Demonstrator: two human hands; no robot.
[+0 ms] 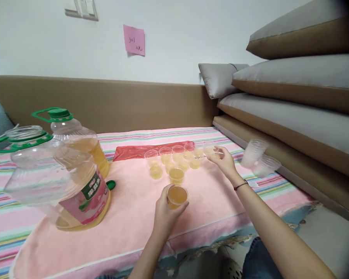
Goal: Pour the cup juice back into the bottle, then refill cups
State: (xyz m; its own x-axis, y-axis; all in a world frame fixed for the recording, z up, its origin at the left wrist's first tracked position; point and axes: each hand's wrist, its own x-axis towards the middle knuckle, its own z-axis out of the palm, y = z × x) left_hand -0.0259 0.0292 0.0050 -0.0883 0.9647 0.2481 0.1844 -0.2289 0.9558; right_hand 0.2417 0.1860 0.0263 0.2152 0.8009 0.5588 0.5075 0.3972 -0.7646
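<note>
My left hand (166, 211) is closed around a clear plastic cup (178, 197) of yellow-brown drink, near the front of the pink towel. Just behind it stands another filled cup (176, 176). Farther back, several clear cups (178, 153) with pale yellow drink stand close together. At the right end of that group, my right hand (223, 161) grips the side of a clear plastic cup (209, 150), which is partly hidden by the fingers. To the left, a large open jug (87, 193) with a pink label holds some of the same drink.
A second jug (101, 155) with a green cap stands behind the first. A green lid (111, 185) lies beside them. Red plastic (130, 152) lies behind the cups. Stacked empty cups (253, 153) lean at right, beside piled cushions (296, 116). The pink towel (128, 221) covers the surface.
</note>
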